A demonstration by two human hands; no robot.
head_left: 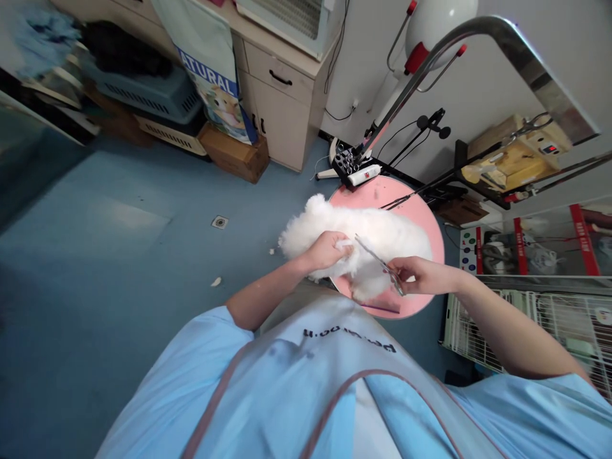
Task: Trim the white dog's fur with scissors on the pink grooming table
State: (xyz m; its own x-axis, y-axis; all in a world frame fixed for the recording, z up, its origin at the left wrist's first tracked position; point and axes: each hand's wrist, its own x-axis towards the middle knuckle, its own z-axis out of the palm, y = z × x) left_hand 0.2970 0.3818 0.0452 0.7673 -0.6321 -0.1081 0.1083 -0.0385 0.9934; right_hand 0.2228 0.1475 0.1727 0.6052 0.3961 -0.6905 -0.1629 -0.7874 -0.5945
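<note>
A fluffy white dog (396, 233) is on a round pink table (433, 229), its head end toward the left. My left hand (327, 250) is closed at the dog's near side, with white fur between thumb and fingers. Whether that fur is a loose tuft or still on the dog, I cannot tell. In my right hand (418, 274) is a pair of metal scissors (375, 256), fingers around the handles. The blades point up and left along the dog's flank, close to my left hand. By the table's near edge lies a thin purple-edged comb (382, 308).
A bent metal arm (478, 25) rises over the table, with dark straps (406, 197) reaching the dog. A tool holder (347, 159) and a white bottle (364, 175) sit at the far edge. Wire cages (564, 319) stand right; fur clumps (217, 281) lie on the floor.
</note>
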